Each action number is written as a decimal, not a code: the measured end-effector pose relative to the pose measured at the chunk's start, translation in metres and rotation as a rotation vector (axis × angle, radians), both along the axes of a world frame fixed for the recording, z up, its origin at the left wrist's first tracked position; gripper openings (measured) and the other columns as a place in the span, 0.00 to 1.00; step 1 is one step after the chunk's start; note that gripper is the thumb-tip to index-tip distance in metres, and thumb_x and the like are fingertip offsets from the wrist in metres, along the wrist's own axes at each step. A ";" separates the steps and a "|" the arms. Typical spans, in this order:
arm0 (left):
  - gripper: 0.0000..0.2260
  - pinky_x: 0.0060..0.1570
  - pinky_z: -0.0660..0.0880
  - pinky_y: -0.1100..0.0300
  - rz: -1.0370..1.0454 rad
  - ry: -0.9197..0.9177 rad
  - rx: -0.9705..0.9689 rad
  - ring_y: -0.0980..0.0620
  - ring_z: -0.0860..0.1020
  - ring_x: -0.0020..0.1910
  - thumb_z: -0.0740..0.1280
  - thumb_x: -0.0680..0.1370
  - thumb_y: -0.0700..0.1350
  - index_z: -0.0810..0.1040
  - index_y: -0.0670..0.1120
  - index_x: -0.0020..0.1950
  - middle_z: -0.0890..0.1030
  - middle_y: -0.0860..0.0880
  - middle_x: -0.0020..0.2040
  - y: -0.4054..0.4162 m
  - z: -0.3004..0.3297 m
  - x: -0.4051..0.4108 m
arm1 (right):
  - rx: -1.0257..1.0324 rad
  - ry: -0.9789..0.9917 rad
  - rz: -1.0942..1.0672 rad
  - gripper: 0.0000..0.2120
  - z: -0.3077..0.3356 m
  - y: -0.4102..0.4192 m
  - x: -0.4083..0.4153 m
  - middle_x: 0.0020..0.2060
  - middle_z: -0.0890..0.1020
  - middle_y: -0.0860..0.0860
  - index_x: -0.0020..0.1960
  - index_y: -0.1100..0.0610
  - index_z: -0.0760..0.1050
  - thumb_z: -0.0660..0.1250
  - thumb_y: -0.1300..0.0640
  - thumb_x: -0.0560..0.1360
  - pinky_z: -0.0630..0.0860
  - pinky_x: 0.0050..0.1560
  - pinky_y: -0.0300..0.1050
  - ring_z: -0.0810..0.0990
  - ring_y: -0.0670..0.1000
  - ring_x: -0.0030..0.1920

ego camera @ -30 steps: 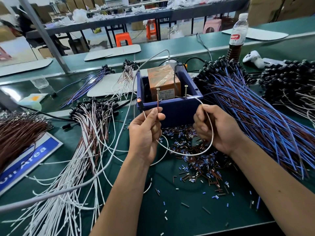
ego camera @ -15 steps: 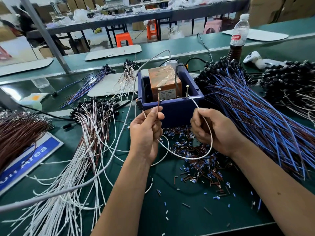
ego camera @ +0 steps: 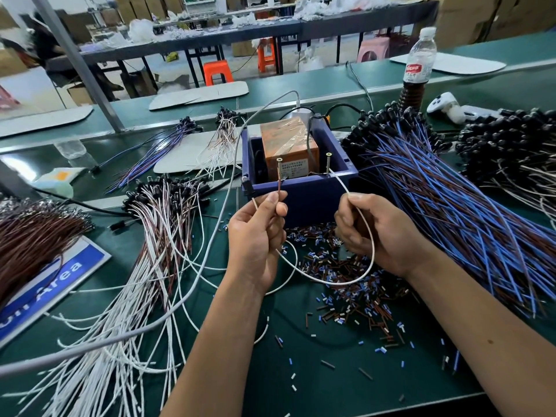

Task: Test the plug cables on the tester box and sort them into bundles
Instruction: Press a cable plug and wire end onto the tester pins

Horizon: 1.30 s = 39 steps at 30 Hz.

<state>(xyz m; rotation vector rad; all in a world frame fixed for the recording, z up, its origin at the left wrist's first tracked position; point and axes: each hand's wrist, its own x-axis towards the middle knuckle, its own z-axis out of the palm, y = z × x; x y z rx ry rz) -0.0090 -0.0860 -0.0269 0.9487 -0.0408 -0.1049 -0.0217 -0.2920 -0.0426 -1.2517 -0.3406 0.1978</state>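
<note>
The tester box is a dark blue open box holding an orange block, with two upright screws, left and right, at its front rim. My left hand pinches a brown wire end up against the left screw. My right hand grips the white wire, whose tip reaches the right screw. This cable loops down between both hands. A black plug sits at the box's left front corner.
White-and-brown cables lie in a pile at left, blue-and-brown ones at right, brown wires far left. Cut insulation bits litter the green mat. A grey cord crosses the left. A bottle stands behind.
Both hands have stayed almost in place at the box. My right hand shifted slightly left and up, bringing the white wire's tip to the right screw.
</note>
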 end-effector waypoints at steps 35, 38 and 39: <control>0.18 0.25 0.62 0.65 -0.200 -0.362 0.255 0.56 0.66 0.25 0.56 0.87 0.47 0.82 0.39 0.51 0.84 0.41 0.42 -0.117 0.053 -0.028 | 0.068 -0.010 -0.446 0.18 0.048 -0.083 -0.044 0.25 0.68 0.51 0.35 0.54 0.73 0.55 0.53 0.82 0.56 0.25 0.42 0.60 0.50 0.25; 0.19 0.33 0.71 0.65 -0.176 -0.412 0.421 0.58 0.74 0.31 0.56 0.88 0.49 0.82 0.43 0.49 0.85 0.46 0.44 -0.178 0.070 -0.023 | 0.071 0.047 -0.810 0.17 0.067 -0.162 -0.075 0.24 0.68 0.51 0.36 0.55 0.73 0.56 0.55 0.82 0.54 0.25 0.39 0.60 0.49 0.24; 0.20 0.37 0.73 0.66 -0.164 -0.455 0.516 0.59 0.76 0.34 0.56 0.88 0.50 0.83 0.45 0.47 0.85 0.48 0.43 -0.200 0.073 -0.022 | 0.075 0.080 -0.959 0.16 0.072 -0.193 -0.089 0.24 0.68 0.50 0.37 0.55 0.72 0.56 0.56 0.82 0.55 0.25 0.38 0.60 0.48 0.23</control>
